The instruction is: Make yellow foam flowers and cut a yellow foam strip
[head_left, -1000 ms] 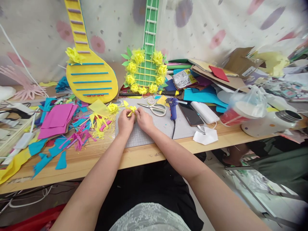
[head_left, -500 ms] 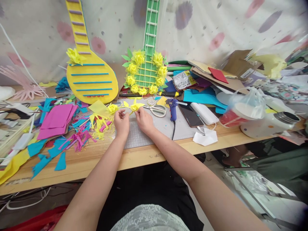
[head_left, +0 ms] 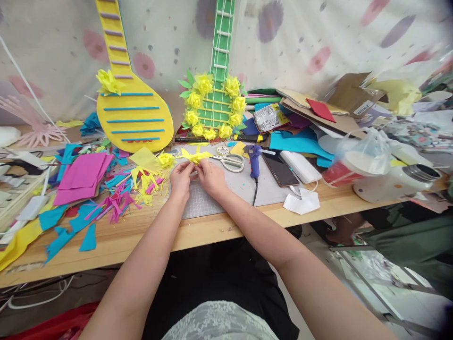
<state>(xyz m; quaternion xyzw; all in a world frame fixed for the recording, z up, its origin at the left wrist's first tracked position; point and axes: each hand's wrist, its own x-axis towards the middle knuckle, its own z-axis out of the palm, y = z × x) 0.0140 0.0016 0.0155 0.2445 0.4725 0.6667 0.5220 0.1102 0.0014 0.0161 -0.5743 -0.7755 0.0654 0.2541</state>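
Pinching the base of a yellow pointed-petal foam or paper flower (head_left: 196,154), L hand (head_left: 180,179) & R hand (head_left: 211,177) meet, fingertips closed on it & almost touching each other. Flower's at the far side of the hands, petals spread, above a grey gridded cutting mat (head_left: 201,204) on the pale wooden table (head_left: 141,231). Just L of it: a fuller yellow ruffled flower (head_left: 165,160), w/ thin yellow scraps (head_left: 144,182) nearby. Just R: metal scissors w/ pale loop handles (head_left: 230,162), blades partly hidden. Farther R, a blue glue gun w/ white stick (head_left: 254,163), then a black-screened phone (head_left: 281,169) beside a white power bank (head_left: 300,166). Behind, upright: a yellow round-bodied instrument cutout w/ blue strips (head_left: 136,114) & a green stringed one ringed w/ yellow flowers (head_left: 217,114). Flat magenta sheets (head_left: 84,177) lie well to L.
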